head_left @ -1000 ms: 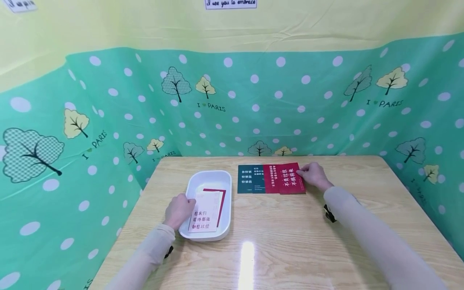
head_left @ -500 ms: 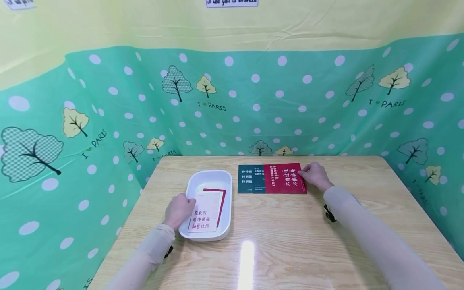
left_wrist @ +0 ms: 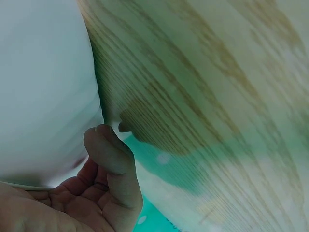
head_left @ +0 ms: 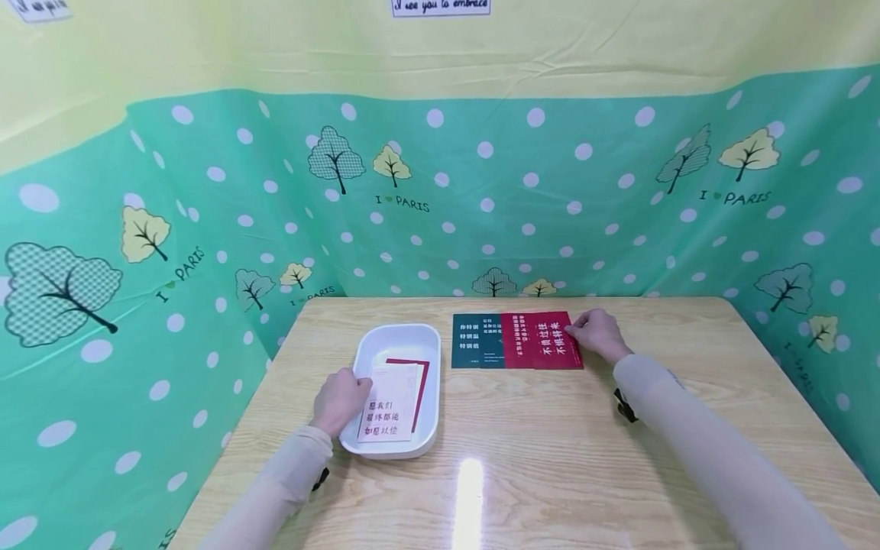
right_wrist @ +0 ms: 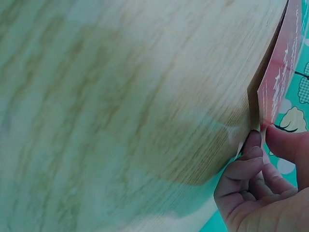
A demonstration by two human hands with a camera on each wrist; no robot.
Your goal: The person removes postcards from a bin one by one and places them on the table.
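Observation:
My left hand (head_left: 341, 401) grips the left wall of a white plastic tub (head_left: 431, 428), its thumb over the rim and its curled fingers outside, as the left wrist view (left_wrist: 113, 179) shows. Inside the tub a pale pink card (head_left: 388, 382) with red lettering lies on a dark red card (head_left: 421, 382). At the back of the table my right hand (head_left: 596, 333) pinches the right edge of a red card (head_left: 558, 351) with white lettering. That card overlaps another red card (head_left: 512, 359). Left of them lie dark green cards (head_left: 474, 355), edge over edge in the row.
The wood-grain table (head_left: 536, 458) ends at the back against a green dotted curtain (head_left: 412, 221) with tree prints. A bright light reflection (head_left: 470, 496) falls on the table's front middle.
The red card in my right hand has slid slightly to the right and lies straighter in the row. My left hand and the tub have stayed in place.

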